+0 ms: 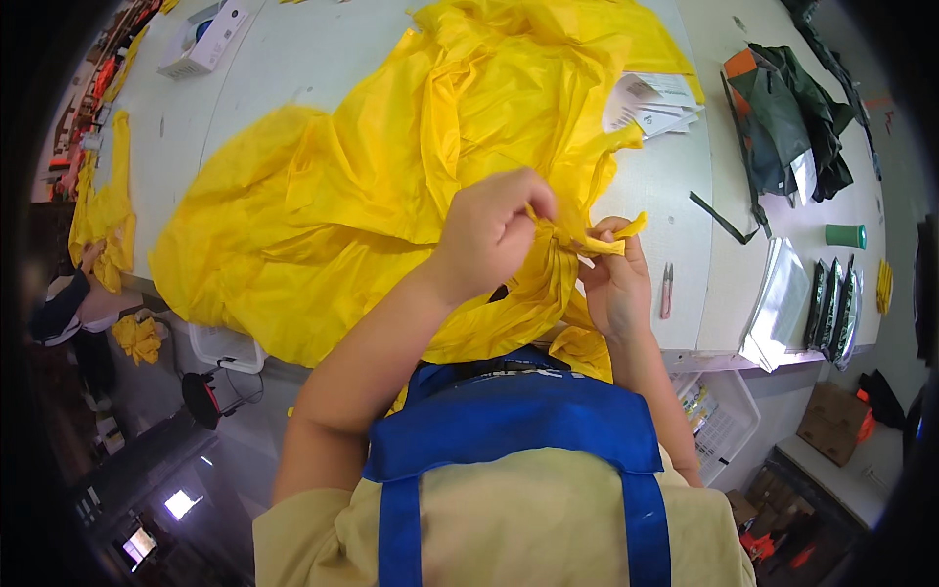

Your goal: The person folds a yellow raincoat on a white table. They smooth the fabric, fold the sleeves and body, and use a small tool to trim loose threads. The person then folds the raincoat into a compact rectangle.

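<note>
A large heap of thin, shiny yellow fabric (381,186) spreads over the white table in front of me, creased and bunched. Near its front right its folds are gathered tightly together, with narrow yellow strips sticking out to the right. My left hand (494,230) is closed in a fist at the gathered part, with yellow fabric at its curled fingers. On the other side of the gather, my right hand (616,279) pinches a yellow strip (608,247) between thumb and fingers. The fingertips of my left hand are partly hidden.
Small snips (667,292) lie right of my right hand. Beyond are white papers (655,103), a dark green bundle (792,117), a green cylinder (846,236), clear plastic bags (776,303) and dark packets (831,308). At far left, another person's hand (91,255) touches yellow fabric. A white box (203,41) stands back left.
</note>
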Demonstrator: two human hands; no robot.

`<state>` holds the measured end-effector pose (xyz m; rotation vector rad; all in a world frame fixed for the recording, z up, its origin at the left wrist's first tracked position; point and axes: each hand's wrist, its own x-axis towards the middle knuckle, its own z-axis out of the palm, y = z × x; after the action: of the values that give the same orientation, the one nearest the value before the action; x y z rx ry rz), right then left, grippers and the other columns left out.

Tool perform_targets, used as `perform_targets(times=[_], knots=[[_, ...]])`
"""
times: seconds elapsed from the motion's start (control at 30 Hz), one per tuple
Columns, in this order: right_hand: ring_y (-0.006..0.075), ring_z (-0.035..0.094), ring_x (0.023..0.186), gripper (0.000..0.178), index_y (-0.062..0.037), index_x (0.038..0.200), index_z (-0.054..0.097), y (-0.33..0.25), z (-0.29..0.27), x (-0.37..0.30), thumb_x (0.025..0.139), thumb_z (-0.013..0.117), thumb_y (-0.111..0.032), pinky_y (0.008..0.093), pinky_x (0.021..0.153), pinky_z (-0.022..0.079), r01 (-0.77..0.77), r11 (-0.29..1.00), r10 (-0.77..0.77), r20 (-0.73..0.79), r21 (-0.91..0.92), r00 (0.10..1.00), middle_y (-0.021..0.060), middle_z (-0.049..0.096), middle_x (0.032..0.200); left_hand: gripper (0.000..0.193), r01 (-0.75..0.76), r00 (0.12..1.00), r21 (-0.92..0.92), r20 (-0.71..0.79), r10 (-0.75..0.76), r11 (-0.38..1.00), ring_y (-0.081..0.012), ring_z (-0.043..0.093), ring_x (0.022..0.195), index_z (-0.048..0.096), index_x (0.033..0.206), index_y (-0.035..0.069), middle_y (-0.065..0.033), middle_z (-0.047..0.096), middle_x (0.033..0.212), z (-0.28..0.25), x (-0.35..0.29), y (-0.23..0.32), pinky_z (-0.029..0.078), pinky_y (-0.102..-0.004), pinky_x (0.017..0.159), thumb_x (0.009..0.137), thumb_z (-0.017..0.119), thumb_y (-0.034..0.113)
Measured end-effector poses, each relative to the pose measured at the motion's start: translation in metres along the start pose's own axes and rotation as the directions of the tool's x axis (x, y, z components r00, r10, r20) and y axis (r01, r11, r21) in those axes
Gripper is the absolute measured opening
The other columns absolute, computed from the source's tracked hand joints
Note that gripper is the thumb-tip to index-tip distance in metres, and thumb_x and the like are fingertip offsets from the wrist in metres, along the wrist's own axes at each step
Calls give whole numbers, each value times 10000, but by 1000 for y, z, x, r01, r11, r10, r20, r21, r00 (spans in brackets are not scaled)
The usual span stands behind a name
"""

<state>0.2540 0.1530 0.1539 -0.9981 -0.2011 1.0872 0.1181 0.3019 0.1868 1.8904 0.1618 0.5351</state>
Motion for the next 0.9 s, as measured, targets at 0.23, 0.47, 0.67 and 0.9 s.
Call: perform_targets(times=[0.23,0.47,0.67,0.9], knots=[[234,554,1006,199,-109,1001,483,-2,-5,-4,990,413,-295,406,874,423,36,997,-46,149,69,988,95,597,898,533,278,960,12,-32,-277,961,-279,514,1159,432,1283,22,-138,576,1177,28,6,-16,363,-356,1004,761,536,-1],[242,561,996,176,-101,1082,495,-4,-20,-10,942,456,-200,423,888,428,115,983,-134,130,145,982,78,569,809,336,205,978,50,39,-207,978,-249,586,933,552,1113,50,-96,615,986,37,9,-8,434,-350,866,792,633,113],[251,599,933,217,-64,1086,513,-8,-59,-28,903,453,-163,409,877,442,31,983,-46,78,179,996,20,420,591,281,258,961,113,-132,-243,959,-229,586,836,535,996,45,-91,594,864,58,-16,-10,463,-329,767,787,679,165],[211,620,850,245,-19,1033,541,-12,-68,-34,912,514,-230,325,732,471,-122,983,99,-159,-140,982,52,533,639,338,433,882,-44,-183,-433,900,-230,592,776,527,979,31,-112,607,869,82,-19,-8,474,-314,695,776,735,203]])
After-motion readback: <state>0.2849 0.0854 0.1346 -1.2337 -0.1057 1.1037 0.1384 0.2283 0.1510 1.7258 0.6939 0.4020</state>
